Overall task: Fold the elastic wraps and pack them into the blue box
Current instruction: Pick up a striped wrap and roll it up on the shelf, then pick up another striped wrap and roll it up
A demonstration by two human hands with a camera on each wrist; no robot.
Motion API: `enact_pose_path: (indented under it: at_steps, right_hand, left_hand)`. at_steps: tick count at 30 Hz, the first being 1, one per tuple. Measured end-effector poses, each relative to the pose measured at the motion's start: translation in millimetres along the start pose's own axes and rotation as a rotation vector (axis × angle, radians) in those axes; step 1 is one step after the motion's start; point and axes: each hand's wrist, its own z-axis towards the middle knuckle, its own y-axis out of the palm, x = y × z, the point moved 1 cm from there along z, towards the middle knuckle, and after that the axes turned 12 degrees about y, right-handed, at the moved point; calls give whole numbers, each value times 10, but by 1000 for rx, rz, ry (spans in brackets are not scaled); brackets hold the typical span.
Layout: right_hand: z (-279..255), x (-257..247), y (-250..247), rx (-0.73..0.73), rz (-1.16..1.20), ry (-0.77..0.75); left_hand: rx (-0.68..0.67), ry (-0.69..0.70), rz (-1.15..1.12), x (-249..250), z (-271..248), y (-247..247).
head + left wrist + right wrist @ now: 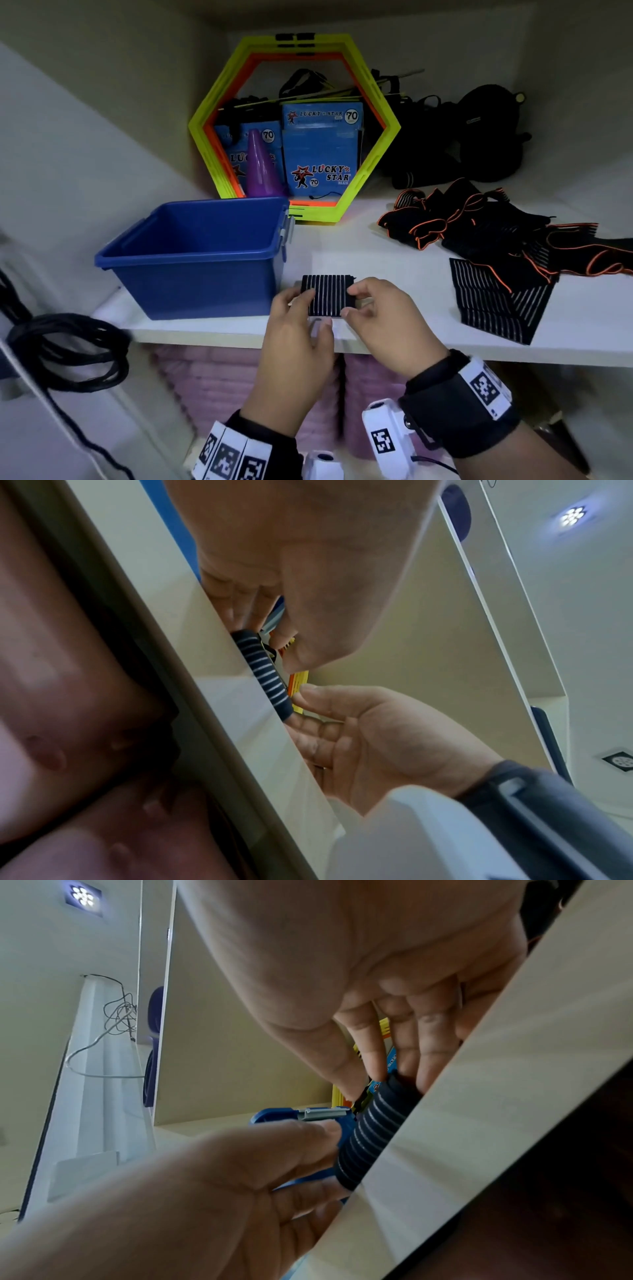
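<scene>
Black striped wrap flat on shelf, stripes front-to-back, L & R hand fingers pinching edges.

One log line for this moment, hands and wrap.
step: folding | left hand + right hand: pinch folded wrap on shelf | blue box: empty

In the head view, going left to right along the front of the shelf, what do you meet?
Blue box → left hand → folded wrap → right hand → striped wrap, lying flat.
</scene>
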Motion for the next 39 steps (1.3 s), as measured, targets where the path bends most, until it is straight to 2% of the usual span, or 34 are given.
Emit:
enact_pose_path:
  at_steps: [9, 15, 18, 24, 28, 33, 37, 39]
  right_hand:
    - [-14, -10, 19, 65, 85, 56]
    - [-152, 69, -362, 137, 135, 115]
    - [-172, 213, -769, 182, 116, 139]
    - [-152, 734, -1673, 140, -48, 237]
    - [-129, 1083, -2167, 68, -120, 308]
    - [58, 1286, -2699, -77, -179, 362]
    - [271, 1313, -3028, -131, -293, 334]
    - [382, 1325, -3099, -169, -327, 331]
  left_hand:
    - [95, 112, -158, -79, -69, -176]
    - [27, 252, -193, 177, 88, -170]
    - [-99, 364, -228, 461, 221, -45]
    - [-486, 584, -102, 1110, 670, 349]
    - [-607, 657, -7, 1519, 1113, 610]
    - [-718, 646, 183, 1707, 1641, 1176]
    - [-908, 580, 458, 1655, 1869, 1565]
    - [-988, 504, 533, 1620, 1886, 1672]
